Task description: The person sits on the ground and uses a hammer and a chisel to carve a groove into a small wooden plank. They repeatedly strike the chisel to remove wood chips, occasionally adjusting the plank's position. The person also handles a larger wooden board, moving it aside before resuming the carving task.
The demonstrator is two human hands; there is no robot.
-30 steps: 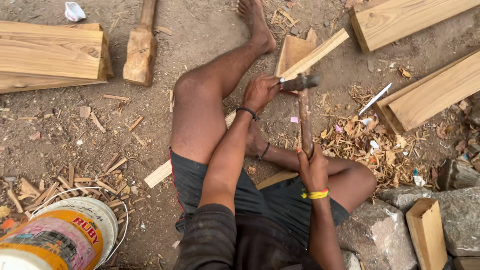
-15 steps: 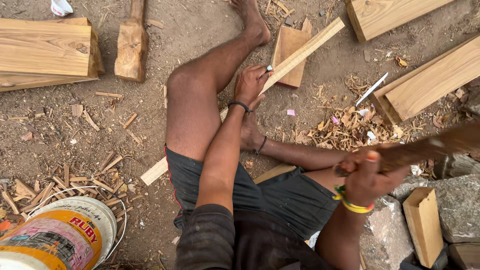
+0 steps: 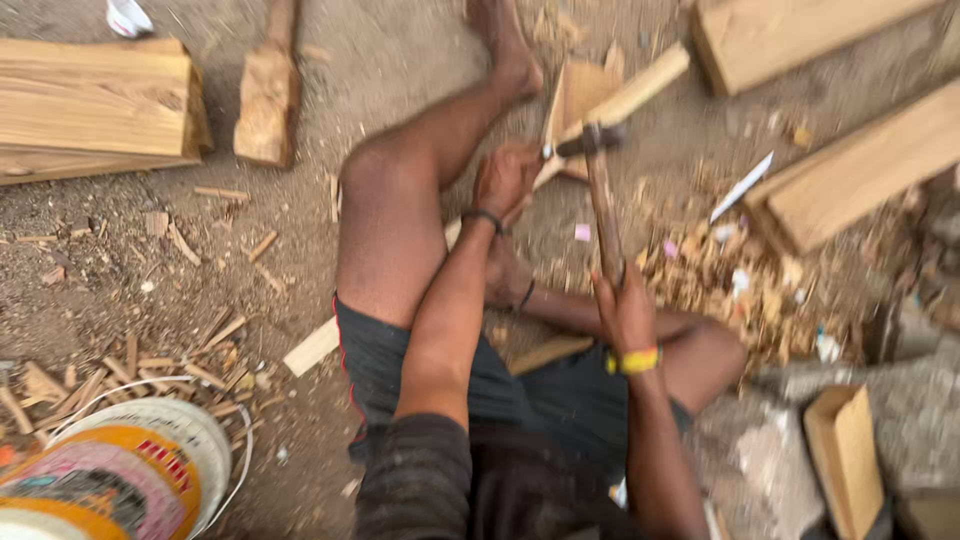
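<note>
Two hands share this work: my left hand (image 3: 505, 180) is wrapped around the long wooden stick (image 3: 600, 110), fingers pressed together on it, and my right hand (image 3: 625, 310) is clenched on the lower end of the adze handle (image 3: 603, 215). The stick lies on a slant across the dirt, its long axis running from beside my left thigh up and away to its pale far end near the plank (image 3: 850, 190). My left hand grips it about midway, so that hand is the nearer one to the cut. The adze head (image 3: 590, 140) sits on the stick just beyond my left hand, its handle running almost straight back toward me. Wood shavings (image 3: 720, 275) lie heaped right of the handle, and a paint bucket (image 3: 120, 480) stands well left of it.
</note>
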